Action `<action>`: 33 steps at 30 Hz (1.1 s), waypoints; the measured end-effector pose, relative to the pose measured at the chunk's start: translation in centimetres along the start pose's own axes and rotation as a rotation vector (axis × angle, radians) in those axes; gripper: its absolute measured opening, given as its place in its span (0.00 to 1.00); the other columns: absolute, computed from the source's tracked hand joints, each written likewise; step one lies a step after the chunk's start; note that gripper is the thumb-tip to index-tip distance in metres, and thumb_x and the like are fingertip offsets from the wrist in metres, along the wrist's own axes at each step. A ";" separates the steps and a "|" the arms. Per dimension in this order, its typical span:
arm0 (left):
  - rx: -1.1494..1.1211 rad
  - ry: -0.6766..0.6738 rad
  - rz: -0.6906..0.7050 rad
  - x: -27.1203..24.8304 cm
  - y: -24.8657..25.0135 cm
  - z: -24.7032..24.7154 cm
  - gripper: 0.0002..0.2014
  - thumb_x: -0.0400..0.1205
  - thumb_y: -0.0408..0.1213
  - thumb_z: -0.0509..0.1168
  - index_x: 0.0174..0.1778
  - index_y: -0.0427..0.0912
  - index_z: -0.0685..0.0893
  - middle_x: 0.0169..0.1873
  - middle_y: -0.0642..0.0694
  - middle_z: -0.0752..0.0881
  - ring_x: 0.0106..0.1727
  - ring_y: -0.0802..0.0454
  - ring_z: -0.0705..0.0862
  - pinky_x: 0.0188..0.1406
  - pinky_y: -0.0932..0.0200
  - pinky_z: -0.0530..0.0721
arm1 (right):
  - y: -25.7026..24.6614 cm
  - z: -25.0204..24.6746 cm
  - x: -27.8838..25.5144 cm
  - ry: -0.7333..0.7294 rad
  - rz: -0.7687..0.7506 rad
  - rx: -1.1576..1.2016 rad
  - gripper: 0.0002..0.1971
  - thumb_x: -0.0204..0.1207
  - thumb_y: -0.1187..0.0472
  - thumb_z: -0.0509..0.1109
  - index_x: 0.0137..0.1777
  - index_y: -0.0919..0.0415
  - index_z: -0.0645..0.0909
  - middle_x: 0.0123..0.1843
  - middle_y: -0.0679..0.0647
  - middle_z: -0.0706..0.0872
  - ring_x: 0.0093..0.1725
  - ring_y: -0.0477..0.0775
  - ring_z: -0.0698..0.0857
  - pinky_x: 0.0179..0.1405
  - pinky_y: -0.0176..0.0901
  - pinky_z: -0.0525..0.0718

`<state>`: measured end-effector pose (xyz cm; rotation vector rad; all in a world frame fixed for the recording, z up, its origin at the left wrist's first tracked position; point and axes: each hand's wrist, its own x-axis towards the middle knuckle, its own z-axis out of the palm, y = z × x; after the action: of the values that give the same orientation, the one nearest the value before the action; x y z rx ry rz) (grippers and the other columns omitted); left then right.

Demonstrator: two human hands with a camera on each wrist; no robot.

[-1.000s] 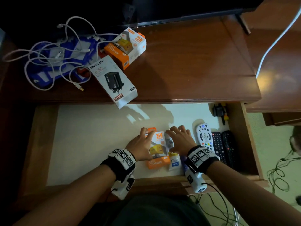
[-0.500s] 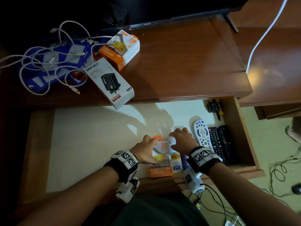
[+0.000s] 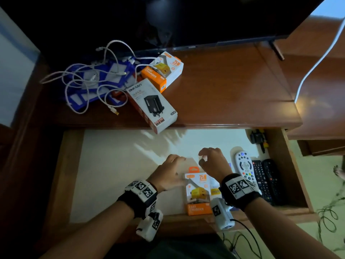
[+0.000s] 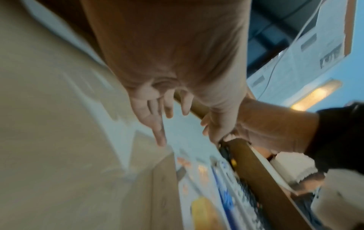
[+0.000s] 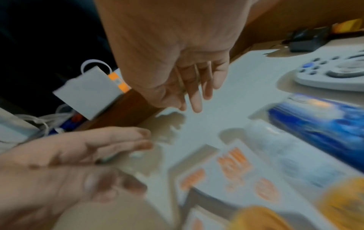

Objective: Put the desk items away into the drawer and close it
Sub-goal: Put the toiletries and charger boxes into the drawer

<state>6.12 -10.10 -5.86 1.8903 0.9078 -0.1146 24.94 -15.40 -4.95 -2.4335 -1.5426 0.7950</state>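
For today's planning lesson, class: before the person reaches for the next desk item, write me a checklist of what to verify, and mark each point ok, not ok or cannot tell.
1. left hand free: ok, fingers relaxed, holding nothing.
2. right hand free: ok, loosely curled, nothing in it.
3. orange charger box in the drawer lying flat and released: ok.
4. drawer open with bare floor left of the box: ok.
5. Desk cleared: not ok; the white ONESAN box, the second orange box and the white cables remain on top.
6. ONESAN box steady: cannot tell; its corner overhangs the desk edge.
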 end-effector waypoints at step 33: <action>0.364 0.650 -0.174 3.1 4.6 -12.5 0.21 0.74 0.60 0.66 0.58 0.54 0.76 0.77 0.52 0.61 0.80 0.33 0.47 0.59 0.31 0.73 | -6.5 -9.9 13.7 0.259 -0.496 -0.205 0.21 0.73 0.53 0.67 0.68 0.43 0.77 0.79 0.43 0.70 0.70 0.59 0.64 0.59 0.56 0.68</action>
<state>7.55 0.74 2.44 2.2244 1.5759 0.2655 29.28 1.10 1.17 -2.0199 -2.0654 0.2317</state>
